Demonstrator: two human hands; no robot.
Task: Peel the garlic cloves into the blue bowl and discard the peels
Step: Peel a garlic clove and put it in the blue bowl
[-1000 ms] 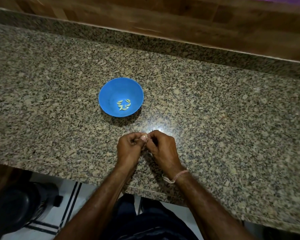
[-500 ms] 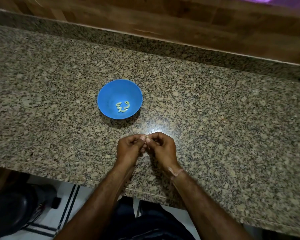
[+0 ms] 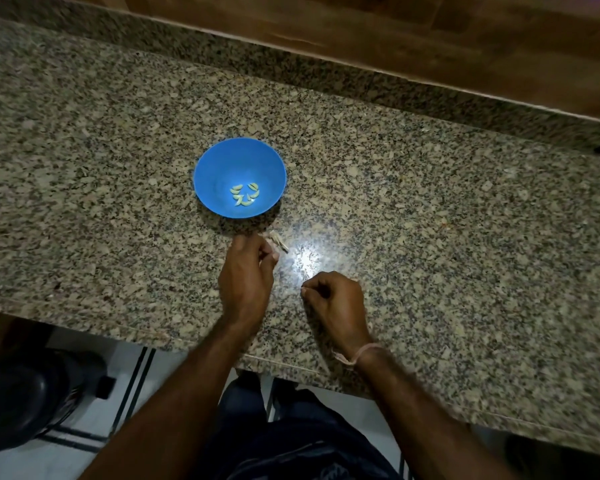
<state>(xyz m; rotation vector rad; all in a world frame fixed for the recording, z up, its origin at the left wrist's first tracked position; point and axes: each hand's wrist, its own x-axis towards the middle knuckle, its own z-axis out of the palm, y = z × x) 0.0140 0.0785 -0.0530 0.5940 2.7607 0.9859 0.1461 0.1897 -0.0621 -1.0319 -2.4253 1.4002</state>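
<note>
Blue bowl (image 3: 219, 161) sits on granite counter (image 3: 447, 220), well back from the near edge. Several peeled garlic cloves (image 3: 245, 195) lie clustered at its bottom. Left hand (image 3: 246, 275) is just in front of the bowl, fingers curled, pinching a pale piece (image 3: 278, 241) that sticks out past the fingertips; clove or peel, cannot tell. Right hand (image 3: 338, 299) is apart from the left, nearer the counter edge, fingers curled in; whether it holds anything cannot be told. Thin string band (image 3: 359, 355) on right wrist.
</note>
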